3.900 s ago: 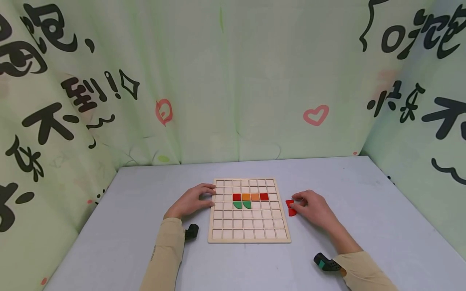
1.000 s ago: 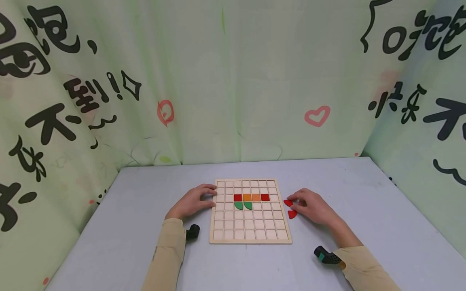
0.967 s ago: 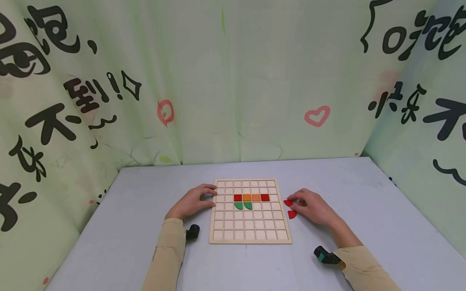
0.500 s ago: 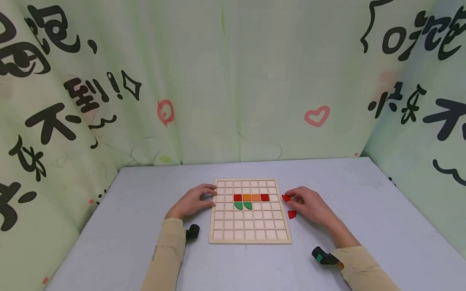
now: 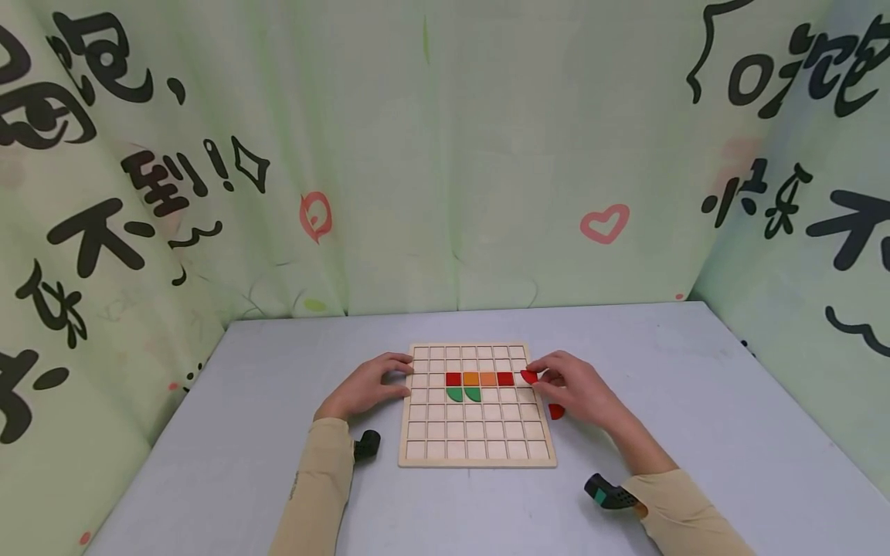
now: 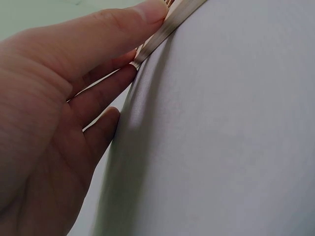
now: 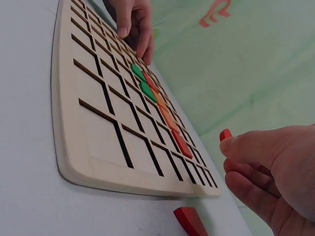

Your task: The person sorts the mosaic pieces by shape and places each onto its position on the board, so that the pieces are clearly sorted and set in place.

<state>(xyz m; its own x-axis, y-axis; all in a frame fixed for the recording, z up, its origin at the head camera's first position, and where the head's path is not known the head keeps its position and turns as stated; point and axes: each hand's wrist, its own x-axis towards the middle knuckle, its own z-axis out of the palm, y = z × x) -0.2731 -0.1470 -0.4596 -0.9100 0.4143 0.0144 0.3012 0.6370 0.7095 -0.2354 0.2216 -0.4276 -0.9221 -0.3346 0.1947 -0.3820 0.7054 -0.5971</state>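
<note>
A wooden grid board (image 5: 477, 462) lies on the table, with red, orange and green pieces set in some cells. My left hand (image 5: 366, 385) rests at its left edge; in the left wrist view the thumb (image 6: 147, 11) lies over the rim and the fingers extend along the side. Between thumb and fingertips my right hand (image 5: 577, 388) pinches a red quarter-circle piece (image 5: 529, 377), held above the right part of the board. In the right wrist view that red piece shows only as a small edge past the thumb. A second red quarter-circle piece (image 5: 556, 411) lies on the table right of the board.
In one row sit a red square (image 5: 453, 379), two orange pieces and another red square (image 5: 505, 379). Below them are two green quarter-circle pieces (image 5: 473, 394). A white-covered table (image 5: 313, 340) carries the board, with a printed curtain (image 5: 452, 170) behind and at the sides.
My right hand has separated one red piece from the other and carried it leftward over the board's right edge. The other red piece stays on the table. My left hand keeps its place.
</note>
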